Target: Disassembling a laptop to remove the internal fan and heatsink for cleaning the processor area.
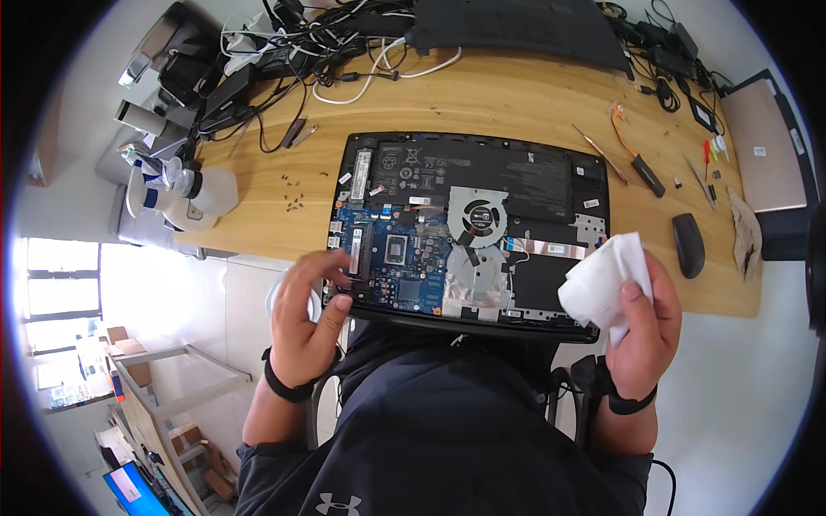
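An opened laptop (533,284) lies at the table's near edge, its inside facing up. It shows a black battery (482,168), a round cooling fan (478,218) and a blue circuit board (428,273) with a bare processor chip (396,250). My left hand (303,316) is at the laptop's near left corner, fingers apart and holding nothing, fingertips over the edge by the memory module; whether they touch it I cannot tell. In my right hand (647,322) a crumpled white wipe (607,279) is pinched between thumb and fingers, above the near right corner.
Small screws (294,203) lie left of the laptop, beside white bottles (213,191). A black laptop cover (520,30) and tangled cables (318,43) fill the back. To the right are a screwdriver (600,151), an orange-wired tool (645,174) and a black mouse (688,245).
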